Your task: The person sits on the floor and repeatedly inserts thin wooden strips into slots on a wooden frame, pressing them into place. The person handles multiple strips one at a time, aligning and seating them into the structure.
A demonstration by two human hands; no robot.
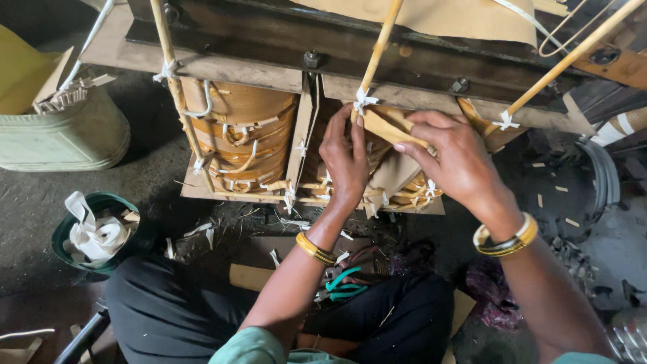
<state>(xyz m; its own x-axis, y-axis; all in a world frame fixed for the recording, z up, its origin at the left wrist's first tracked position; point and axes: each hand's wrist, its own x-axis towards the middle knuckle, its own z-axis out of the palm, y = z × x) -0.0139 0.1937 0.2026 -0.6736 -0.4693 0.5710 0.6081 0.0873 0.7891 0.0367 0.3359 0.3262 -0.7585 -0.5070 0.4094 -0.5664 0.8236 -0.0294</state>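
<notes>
Both hands work mid-frame: my right hand (453, 156) pinches the paper strip (393, 130), my left hand (346, 162) presses flat on the coil (384, 172). Keeping the strip taut seems best.

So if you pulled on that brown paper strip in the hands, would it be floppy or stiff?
Probably bendy but a bit springy: the brown paper strip curves between the right hand and left hand without drooping. It looks thin, so likely light and easy to tear. Tucked into the wound coil, it may resist sliding.
</notes>
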